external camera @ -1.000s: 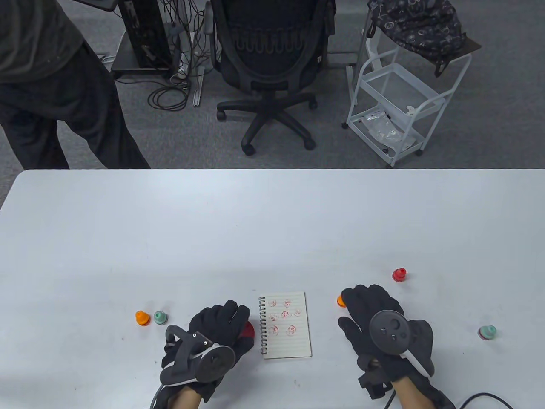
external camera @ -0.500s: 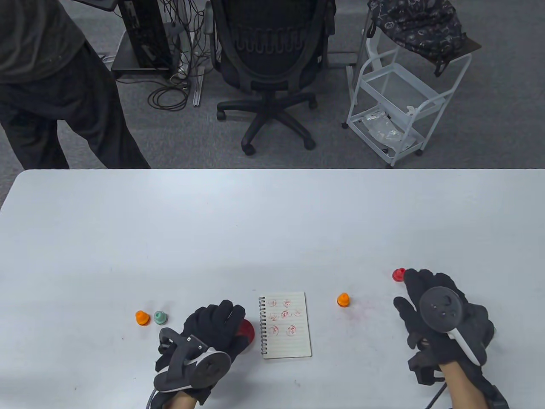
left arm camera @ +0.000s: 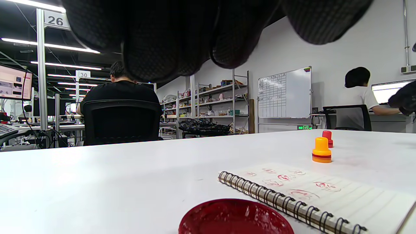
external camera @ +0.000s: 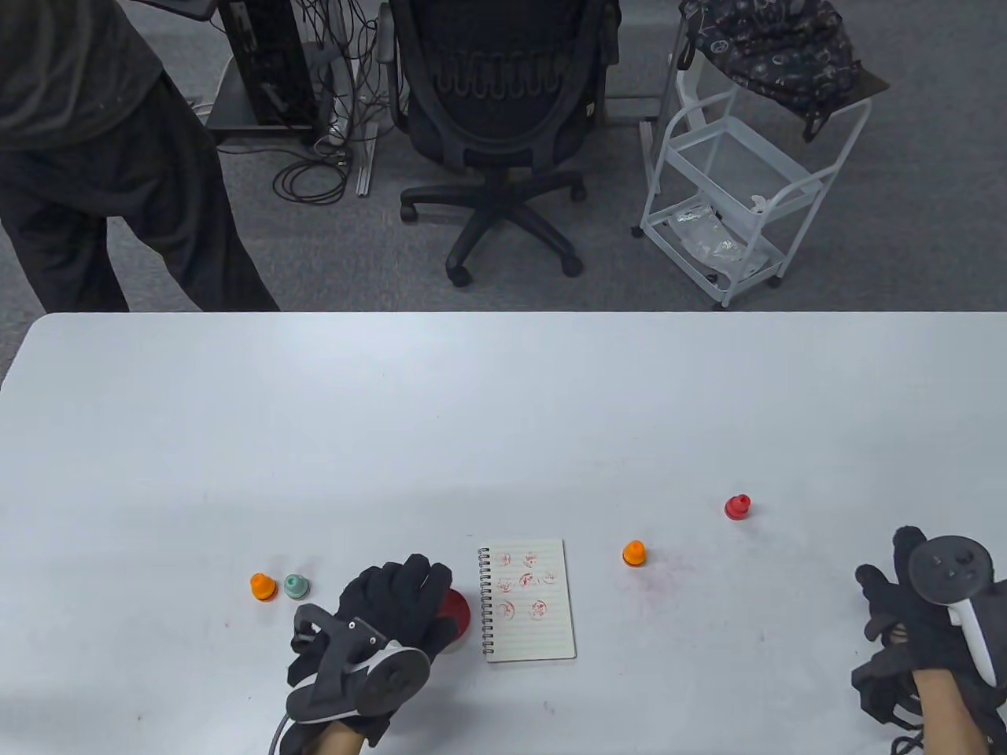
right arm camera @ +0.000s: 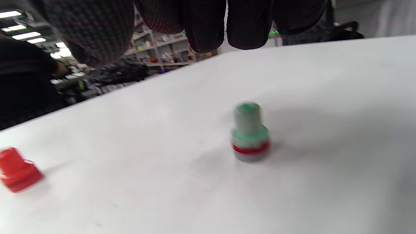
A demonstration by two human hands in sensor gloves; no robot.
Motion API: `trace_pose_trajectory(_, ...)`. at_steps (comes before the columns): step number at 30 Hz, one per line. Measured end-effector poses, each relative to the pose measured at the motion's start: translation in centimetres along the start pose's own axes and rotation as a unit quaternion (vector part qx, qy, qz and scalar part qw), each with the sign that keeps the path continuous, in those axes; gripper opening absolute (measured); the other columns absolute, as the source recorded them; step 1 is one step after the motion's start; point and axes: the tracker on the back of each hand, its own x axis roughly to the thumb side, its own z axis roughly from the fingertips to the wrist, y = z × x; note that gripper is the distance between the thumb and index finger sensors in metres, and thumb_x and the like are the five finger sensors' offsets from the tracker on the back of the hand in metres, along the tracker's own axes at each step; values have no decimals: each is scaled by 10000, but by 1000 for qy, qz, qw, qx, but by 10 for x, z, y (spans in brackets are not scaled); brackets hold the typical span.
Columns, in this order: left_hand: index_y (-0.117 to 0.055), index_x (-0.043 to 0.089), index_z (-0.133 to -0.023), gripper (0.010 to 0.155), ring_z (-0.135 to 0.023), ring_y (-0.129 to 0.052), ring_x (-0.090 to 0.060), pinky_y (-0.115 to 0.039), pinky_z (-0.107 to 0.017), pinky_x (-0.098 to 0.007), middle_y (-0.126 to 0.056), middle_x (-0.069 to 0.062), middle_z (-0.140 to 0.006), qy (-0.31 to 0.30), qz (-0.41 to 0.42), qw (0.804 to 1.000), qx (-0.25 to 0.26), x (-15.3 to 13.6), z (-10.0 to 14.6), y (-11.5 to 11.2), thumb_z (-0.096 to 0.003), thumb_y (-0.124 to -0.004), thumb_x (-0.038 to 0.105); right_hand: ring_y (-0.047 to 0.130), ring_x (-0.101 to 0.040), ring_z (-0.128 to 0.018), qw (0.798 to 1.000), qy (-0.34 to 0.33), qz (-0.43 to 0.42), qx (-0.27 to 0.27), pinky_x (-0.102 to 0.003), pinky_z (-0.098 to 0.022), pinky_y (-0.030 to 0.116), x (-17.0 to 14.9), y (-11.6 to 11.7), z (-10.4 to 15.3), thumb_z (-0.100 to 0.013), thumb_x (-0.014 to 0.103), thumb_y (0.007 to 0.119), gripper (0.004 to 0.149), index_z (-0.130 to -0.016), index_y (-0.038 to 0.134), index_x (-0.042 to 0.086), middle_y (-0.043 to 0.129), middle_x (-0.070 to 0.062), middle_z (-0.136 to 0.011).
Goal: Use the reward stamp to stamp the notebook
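The green stamp (right arm camera: pixel 250 132) my right hand is over stands upright on the white table (external camera: pixel 503 409), far right side, and nothing is touching it. From my right wrist cam it's a bit blurry, with the fingertips (right arm camera: pixel 204 26) hanging just above it and not gripping anything. In the table view my right hand (external camera: pixel 932 621) covers it, so I only see it from the wrist.

The notebook (external camera: pixel 529 600) lies open and flat near the front edge, several red prints on the page. My left hand (external camera: pixel 389 621) sits just left of it, fingers relaxed over the red ink pad (left arm camera: pixel 235 217).

An orange stamp (external camera: pixel 633 553) and a red stamp (external camera: pixel 738 506) stand to the notebook's right, well apart. Another orange stamp (external camera: pixel 262 587) and green stamp (external camera: pixel 295 586) stand side by side on the left.
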Motion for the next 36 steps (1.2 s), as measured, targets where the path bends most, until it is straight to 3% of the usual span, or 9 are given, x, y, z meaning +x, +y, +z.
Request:
trace_pose_trajectory(4,-814,112,-998,608,-791,-872,-462,-723,-594,-601,-806,-194,-1011,2,1,1000,-2,0,0,0,-523,-736,483,737,-362,-955,999,43,25,21,-544,-696,665,-12,22,-8,-372,491,820,796,-1045,455,273,580,-30,-1087)
trace_pose_trajectory(10,-813,113,-998,605,-790,-873,-460,-725,-594,-598,-808,-193,-1009,7,1,1000,-6,-1,0,0,-523,-736,481,821,-268,-882,996,57,57,23,-482,-661,724,-19,38,-14,-356,483,837,795,-1031,474,272,646,-8,-1036)
trace_pose_trajectory(17,-813,112,-998,602,-788,-873,-460,-726,-592,-597,-807,-192,-1009,12,1,1000,-14,-2,0,0,-525,-735,477,789,-214,-865,994,68,80,35,-447,-677,704,-19,46,-17,-357,452,854,765,-1015,490,308,642,36,-1020)
trace_pose_trajectory(25,-814,113,-997,598,-786,-875,-460,-727,-592,-595,-809,-192,-1008,13,3,1000,-19,-2,-1,0,-526,-734,473,796,-198,-839,991,66,119,15,-427,-669,715,-13,51,-15,-387,375,846,627,-958,590,331,668,56,-989)
trace_pose_trajectory(31,-813,112,-998,598,-787,-874,-460,-727,-592,-596,-808,-193,-1009,14,3,1000,-15,-3,0,0,-528,-731,472,877,-223,-787,994,47,98,-14,-439,-632,773,-13,46,-12,-376,379,848,614,-939,618,300,706,23,-953)
trace_pose_trajectory(36,-814,113,-997,597,-787,-875,-460,-727,-591,-595,-810,-193,-1007,16,3,1000,-13,-4,0,1,-527,-731,471,958,-222,-742,998,-40,22,-32,-419,-568,857,-1,36,-1,-383,333,842,639,-951,563,252,653,-29,-954)
